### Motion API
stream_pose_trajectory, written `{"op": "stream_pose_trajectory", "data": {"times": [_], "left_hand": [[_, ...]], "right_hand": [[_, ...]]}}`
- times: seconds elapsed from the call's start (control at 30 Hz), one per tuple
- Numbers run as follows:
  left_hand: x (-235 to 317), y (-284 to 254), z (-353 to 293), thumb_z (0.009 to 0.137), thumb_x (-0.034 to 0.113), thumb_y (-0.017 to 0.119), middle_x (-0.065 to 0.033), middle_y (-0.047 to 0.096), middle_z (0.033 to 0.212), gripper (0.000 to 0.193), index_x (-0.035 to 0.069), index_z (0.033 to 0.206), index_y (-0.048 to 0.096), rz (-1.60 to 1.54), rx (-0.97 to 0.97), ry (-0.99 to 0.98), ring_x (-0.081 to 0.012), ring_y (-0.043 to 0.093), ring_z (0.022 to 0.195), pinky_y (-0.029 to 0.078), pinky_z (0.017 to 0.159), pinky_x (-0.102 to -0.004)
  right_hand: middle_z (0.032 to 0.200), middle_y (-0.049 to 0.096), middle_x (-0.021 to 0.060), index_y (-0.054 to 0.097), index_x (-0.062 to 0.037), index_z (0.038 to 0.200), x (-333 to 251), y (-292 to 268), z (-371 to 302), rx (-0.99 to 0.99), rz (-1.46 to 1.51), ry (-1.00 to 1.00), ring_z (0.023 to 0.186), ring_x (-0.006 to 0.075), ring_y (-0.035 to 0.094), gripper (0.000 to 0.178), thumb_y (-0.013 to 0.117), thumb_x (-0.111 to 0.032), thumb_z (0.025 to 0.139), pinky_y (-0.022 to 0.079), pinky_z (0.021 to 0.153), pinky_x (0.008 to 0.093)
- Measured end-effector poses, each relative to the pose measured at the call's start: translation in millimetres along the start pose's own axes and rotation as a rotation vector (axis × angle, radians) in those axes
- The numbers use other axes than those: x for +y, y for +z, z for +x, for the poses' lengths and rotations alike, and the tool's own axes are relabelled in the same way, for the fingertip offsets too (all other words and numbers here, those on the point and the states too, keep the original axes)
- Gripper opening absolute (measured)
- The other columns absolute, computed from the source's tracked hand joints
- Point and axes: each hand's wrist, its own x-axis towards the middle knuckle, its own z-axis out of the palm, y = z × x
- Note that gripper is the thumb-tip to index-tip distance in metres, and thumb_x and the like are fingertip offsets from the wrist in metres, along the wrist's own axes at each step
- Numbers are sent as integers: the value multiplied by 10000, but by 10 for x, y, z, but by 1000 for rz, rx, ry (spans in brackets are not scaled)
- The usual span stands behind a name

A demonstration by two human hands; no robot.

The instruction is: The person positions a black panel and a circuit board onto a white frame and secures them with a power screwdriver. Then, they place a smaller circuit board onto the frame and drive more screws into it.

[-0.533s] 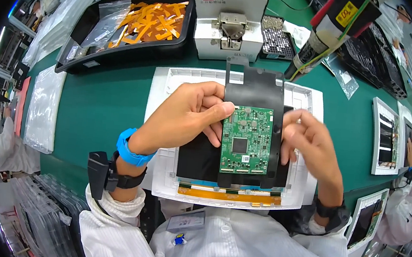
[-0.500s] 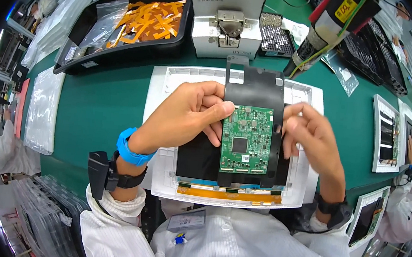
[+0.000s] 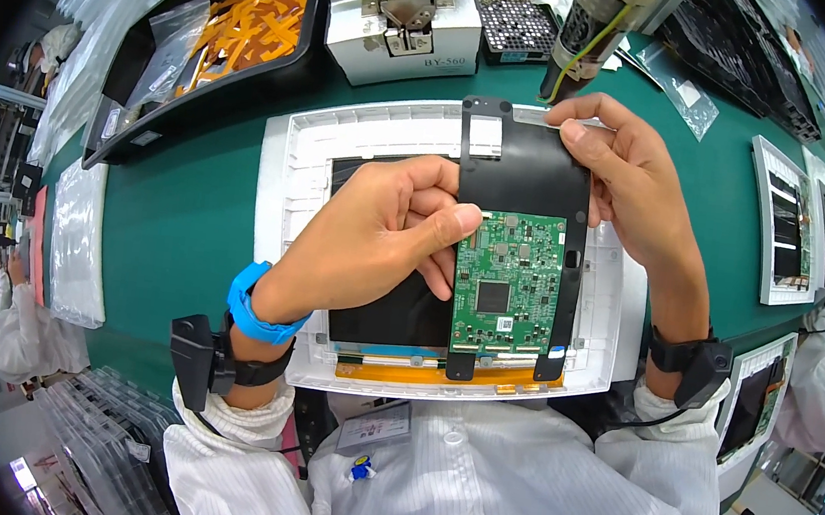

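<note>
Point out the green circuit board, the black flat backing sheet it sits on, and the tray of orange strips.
green circuit board (image 3: 507,283), head view, on the black square chip.
black flat backing sheet (image 3: 527,174), head view, bare upper area.
black tray of orange strips (image 3: 134,133), head view, front rim.

Bright, even light; sharp centre, fisheye-bent edges.

We see the circuit board (image 3: 507,284) on the black sheet (image 3: 526,184), which sits over the white tray (image 3: 282,158) on the table (image 3: 185,224). Left hand (image 3: 379,239) is at the sheet's left edge, right hand (image 3: 631,185) at its right. Behind the tray is a press machine (image 3: 403,15); the bin of flex strips (image 3: 240,33) lies left of it.
</note>
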Motion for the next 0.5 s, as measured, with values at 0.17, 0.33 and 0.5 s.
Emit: {"op": "stream_pose_trajectory", "data": {"times": [0.17,0.33,0.5], "left_hand": [[51,52,-19,1061,179,589,-97,707,887,259,-78,1097,587,-34,16,-49,-128,706,726,610,640,-271],[-37,182,-292,985,124,678,-137,723,913,254,-55,1158,628,485,288,185,-215,725,769,587,709,-326],[-88,347,-746,810,127,831,-147,709,1058,356,-8,1115,704,866,190,335,-314,685,985,551,855,-388]], "right_hand": [[787,673,33,664,4,1119,2,-37,-9,-13,-9,-34,469,20,507,278,619,-261,1050,403,421,177],[807,685,33,674,-1,1087,116,-148,-39,25,-9,-64,486,9,504,229,614,-220,1055,399,421,167],[821,697,29,674,3,1060,216,-235,-67,93,-39,-84,474,2,487,223,627,-215,1048,382,413,162]]}}
